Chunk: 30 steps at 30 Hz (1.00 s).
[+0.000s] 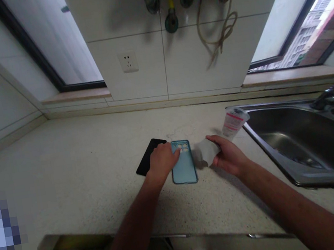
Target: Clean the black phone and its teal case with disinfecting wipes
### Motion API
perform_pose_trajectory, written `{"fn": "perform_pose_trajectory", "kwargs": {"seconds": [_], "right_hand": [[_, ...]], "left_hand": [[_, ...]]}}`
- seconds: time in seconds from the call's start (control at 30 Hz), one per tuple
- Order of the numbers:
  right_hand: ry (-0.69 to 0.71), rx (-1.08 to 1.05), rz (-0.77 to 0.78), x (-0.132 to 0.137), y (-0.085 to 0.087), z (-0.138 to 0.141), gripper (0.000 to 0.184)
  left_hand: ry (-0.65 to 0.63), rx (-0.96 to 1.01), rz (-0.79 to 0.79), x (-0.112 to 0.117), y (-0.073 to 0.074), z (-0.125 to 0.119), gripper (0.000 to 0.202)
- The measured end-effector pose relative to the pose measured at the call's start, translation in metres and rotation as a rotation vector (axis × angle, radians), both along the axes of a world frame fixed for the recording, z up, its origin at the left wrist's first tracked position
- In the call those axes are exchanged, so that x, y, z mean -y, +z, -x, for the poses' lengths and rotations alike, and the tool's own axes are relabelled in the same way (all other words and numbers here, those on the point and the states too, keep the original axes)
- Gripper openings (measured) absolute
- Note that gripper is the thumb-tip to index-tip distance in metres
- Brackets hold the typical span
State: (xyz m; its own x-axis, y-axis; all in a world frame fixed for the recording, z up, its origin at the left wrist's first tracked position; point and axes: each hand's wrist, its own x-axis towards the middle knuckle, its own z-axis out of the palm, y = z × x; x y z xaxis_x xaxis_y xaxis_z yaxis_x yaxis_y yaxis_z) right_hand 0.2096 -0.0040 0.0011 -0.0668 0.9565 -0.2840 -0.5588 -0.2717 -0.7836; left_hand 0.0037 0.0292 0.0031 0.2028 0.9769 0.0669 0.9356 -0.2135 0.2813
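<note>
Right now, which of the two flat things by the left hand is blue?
The phone case with camera holes, nearer the right hand; the other flat thing is black, partly hidden by the left hand.

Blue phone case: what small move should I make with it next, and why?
Perhaps bring the pale tissue or cloth onto the blue phone case: the right hand holds that piece just beside the case, and the left hand has its thumb over the case's upper left part, possibly steadying it.
</note>
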Motion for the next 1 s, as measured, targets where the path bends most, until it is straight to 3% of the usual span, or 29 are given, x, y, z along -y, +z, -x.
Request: {"fn": "perform_pose_trajectory", "kwargs": {"seconds": [0.17,0.3,0.4,0.5,0.63,0.8,0.9,1.0], "right_hand": [[0.015,-0.045,0.101,0.003,0.001,0.005,0.006],[0.008,-0.036,0.131,0.005,0.005,0.009,0.005],[0.007,-0.037,0.164,0.007,0.008,0.014,0.002],[0.021,-0.039,0.168,0.009,0.01,0.019,0.002],[0.024,-0.035,0.122,0.013,0.012,0.02,0.002],[0.046,0.004,0.037,0.022,0.016,0.024,0.011],[0.05,0.002,0.029,0.027,0.02,0.027,0.016],[0.045,-0.002,0.028,0.028,0.024,0.028,0.019]], "left_hand": [[0.036,0.001,0.031,0.001,-0.002,-0.002,0.028],[0.081,0.154,0.006,-0.004,0.0,0.0,0.021],[0.131,0.459,0.081,-0.005,0.005,-0.003,0.013],[0.148,0.944,0.375,-0.003,0.01,-0.007,0.013],[0.019,1.445,0.71,0.0,0.008,-0.011,0.013],[0.1,1.716,0.986,0.003,0.0,-0.021,0.024],[0.175,1.815,0.986,0.006,-0.003,-0.027,0.031],[0.163,1.918,0.971,0.007,-0.005,-0.03,0.035]]}}
